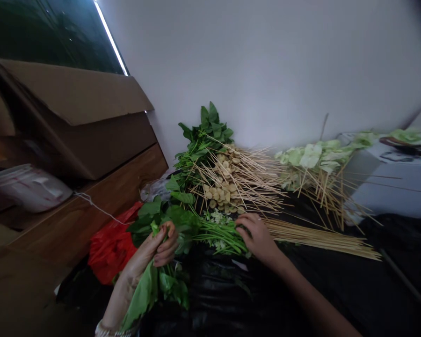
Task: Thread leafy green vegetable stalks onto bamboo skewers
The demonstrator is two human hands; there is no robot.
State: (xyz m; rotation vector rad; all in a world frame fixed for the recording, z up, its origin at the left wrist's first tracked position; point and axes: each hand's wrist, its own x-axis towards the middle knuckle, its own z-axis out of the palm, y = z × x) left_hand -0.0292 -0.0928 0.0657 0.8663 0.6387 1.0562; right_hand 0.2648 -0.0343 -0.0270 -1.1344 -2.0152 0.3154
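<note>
My left hand (165, 244) is closed around leafy greens; a short green stem pokes out above the thumb, and broad leaves (143, 292) hang below the fist. To the right, my right hand (255, 234) reaches into the end of a bundle of green stems (219, 233), its fingers curled down onto them and its fingertips partly hidden. The bundle lies on black plastic sheeting (228, 299), its dark leaves (182, 215) towards my left hand. Just beyond my right hand, a row of bare bamboo skewers (323, 238) lies flat.
Skewered pale round slices (224, 192) are heaped behind the stems, with more greens (210, 131) against the wall. Skewered cabbage-like leaves (310, 156) lie at the right. A red plastic bag (110, 245), a cardboard box (91, 145) and a white tub (30, 187) stand left.
</note>
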